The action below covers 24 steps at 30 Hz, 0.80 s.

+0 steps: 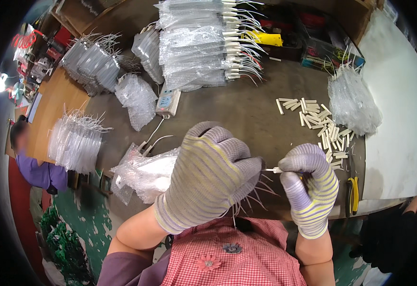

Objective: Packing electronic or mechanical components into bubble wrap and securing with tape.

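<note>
Both my hands wear grey gloves with yellow and purple stripes. My left hand [213, 169] is closed on a thin white wire [268, 170], whose end sticks out toward the right. Between thumb and finger, my right hand [311, 188] pinches a small white tube [277, 170] at that wire's end; how far the wire goes in, I cannot tell. Several loose wire ends [258, 193] show below my left hand, and what they join is hidden. Beside my left wrist lies a clear bubble-wrap packet [146, 171] with white wires at its upper end.
Loose white tubes [327, 124] lie scattered at the right, near yellow-and-black pliers [355, 195]. A long stack of bubble-wrapped pieces [189, 47] fills the back; more bundles stand left [77, 143] and right [354, 102]. A power strip [168, 101] sits mid-left. Another person [39, 167] is far left.
</note>
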### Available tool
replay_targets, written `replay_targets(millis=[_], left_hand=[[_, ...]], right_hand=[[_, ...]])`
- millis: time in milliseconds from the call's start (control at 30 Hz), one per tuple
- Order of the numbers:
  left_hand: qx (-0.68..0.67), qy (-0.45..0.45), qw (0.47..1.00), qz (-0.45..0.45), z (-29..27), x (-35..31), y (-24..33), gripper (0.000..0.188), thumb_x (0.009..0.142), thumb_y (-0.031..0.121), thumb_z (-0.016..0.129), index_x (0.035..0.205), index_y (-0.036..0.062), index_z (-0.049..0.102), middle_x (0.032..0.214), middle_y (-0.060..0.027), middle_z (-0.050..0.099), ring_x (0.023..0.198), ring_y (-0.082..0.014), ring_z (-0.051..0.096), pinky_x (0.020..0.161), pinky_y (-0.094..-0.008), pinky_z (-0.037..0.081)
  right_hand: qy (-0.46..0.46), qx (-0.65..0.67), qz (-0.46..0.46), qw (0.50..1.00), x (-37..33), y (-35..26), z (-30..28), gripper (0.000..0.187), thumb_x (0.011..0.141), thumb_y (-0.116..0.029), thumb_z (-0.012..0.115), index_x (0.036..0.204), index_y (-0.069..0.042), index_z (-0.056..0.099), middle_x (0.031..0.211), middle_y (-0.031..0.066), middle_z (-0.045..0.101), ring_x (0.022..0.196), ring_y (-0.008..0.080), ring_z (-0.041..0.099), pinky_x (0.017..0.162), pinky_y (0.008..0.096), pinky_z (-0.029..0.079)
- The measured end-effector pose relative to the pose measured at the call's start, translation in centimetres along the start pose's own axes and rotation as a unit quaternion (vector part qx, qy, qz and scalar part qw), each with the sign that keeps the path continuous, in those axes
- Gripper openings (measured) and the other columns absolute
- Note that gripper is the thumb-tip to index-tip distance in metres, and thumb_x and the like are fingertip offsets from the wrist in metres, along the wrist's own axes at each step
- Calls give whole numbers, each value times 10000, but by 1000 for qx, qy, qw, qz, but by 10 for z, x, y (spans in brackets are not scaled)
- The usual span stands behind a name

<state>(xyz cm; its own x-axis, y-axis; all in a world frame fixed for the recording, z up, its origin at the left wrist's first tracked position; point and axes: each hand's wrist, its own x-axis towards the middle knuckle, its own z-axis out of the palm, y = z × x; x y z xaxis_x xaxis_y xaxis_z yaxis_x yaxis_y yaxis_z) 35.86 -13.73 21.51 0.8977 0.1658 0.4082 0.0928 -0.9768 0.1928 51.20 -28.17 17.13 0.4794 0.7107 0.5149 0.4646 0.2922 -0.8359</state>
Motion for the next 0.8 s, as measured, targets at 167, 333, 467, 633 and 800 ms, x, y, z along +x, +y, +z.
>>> replay_targets(millis=[167,333,467,633,800], left_hand=[[50,-61,989,-129,-24,-19,6,698,599,362,884,1210,109,660,1136,-130,611,1102,-363,583,970,-501,454],[93,-102,969,-206,-44,-51,-11,810,600,483,892,1243,54,650,1173,-176,617,1111,-393,577,951,-518,459],[63,-95,979,-167,-41,-55,-20,795,592,477,890,1220,48,659,1133,-170,617,1070,-369,602,914,-499,487],[59,-34,987,-149,-37,-66,-13,744,562,417,918,1163,49,679,1095,-165,629,1015,-363,630,861,-481,518],[48,27,991,-123,-34,-74,-11,717,543,410,920,1121,51,696,1073,-149,638,964,-357,651,809,-479,535]], right_hand=[[-69,-126,-49,988,9,-7,9,173,781,-38,786,930,-71,705,856,90,676,793,312,640,758,396,511],[-152,-222,-77,960,21,-16,19,169,769,-77,790,911,-79,697,828,95,683,776,309,651,724,420,500],[-154,-204,-59,965,21,-16,35,179,762,-38,791,912,-68,698,794,103,669,744,317,643,699,416,497],[-102,-209,-80,969,11,-10,47,173,796,-97,777,934,-80,674,776,98,667,728,326,637,709,441,484],[-98,-246,-204,942,4,-6,43,325,682,-141,746,999,-87,702,887,67,651,812,300,637,719,448,479]])
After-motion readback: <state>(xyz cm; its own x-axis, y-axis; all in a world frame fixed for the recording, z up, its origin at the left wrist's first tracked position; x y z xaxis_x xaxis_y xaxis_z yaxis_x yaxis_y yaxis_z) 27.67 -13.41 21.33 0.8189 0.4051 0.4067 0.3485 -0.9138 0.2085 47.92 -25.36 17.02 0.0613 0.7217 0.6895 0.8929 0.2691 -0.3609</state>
